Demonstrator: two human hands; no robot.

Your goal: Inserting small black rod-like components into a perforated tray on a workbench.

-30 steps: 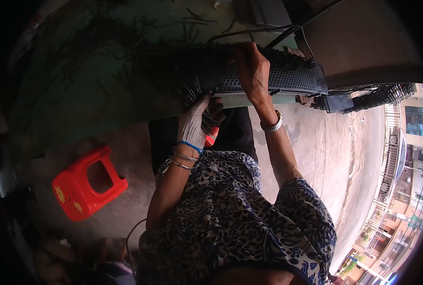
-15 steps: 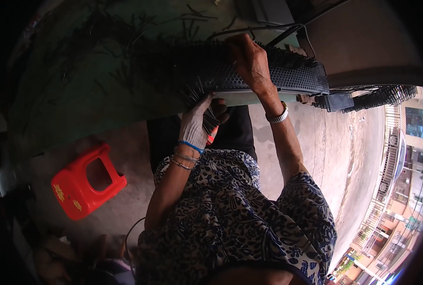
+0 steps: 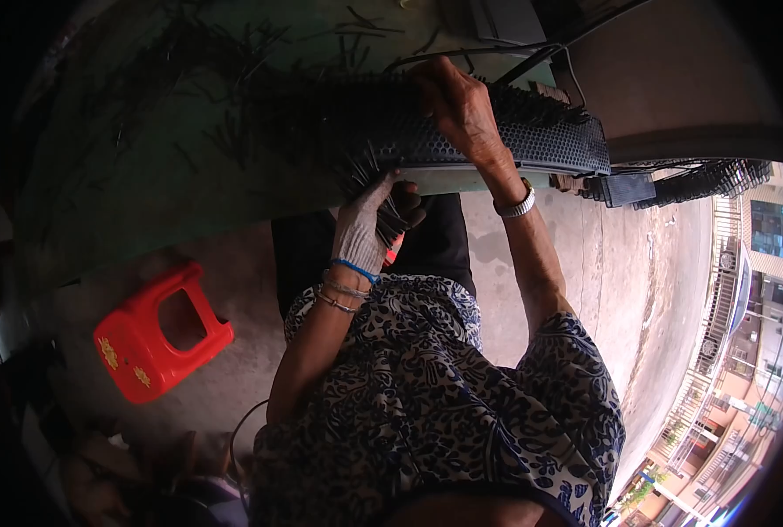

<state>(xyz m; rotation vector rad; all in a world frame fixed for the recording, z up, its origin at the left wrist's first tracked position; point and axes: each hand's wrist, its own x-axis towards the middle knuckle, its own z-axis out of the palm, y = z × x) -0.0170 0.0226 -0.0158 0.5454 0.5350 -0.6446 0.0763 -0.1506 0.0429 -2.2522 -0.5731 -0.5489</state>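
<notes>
A long black tray full of small round holes (image 3: 556,145) lies across the front of a green table (image 3: 233,198). Thin black sticks stand in rows along its far side. My left hand (image 3: 360,224), in a pale knitted glove with dark fingertips, is closed round a bundle of black sticks (image 3: 391,227) just off the tray's near edge. Bare and wearing a wristwatch (image 3: 519,204), my right hand (image 3: 466,110) bends over the tray with its fingers pressed together. Its fingertips are hidden, so whatever they hold does not show.
Loose black sticks (image 3: 233,57) lie scattered over the table's far left. A dark bent rod (image 3: 532,63) crosses behind the tray. More dark bristly rows (image 3: 707,184) sit farther right. A red plastic stool (image 3: 163,338) stands on the floor to the left.
My right hand has shifted slightly up and away over the tray. My left hand keeps its place with the bundle of sticks.
</notes>
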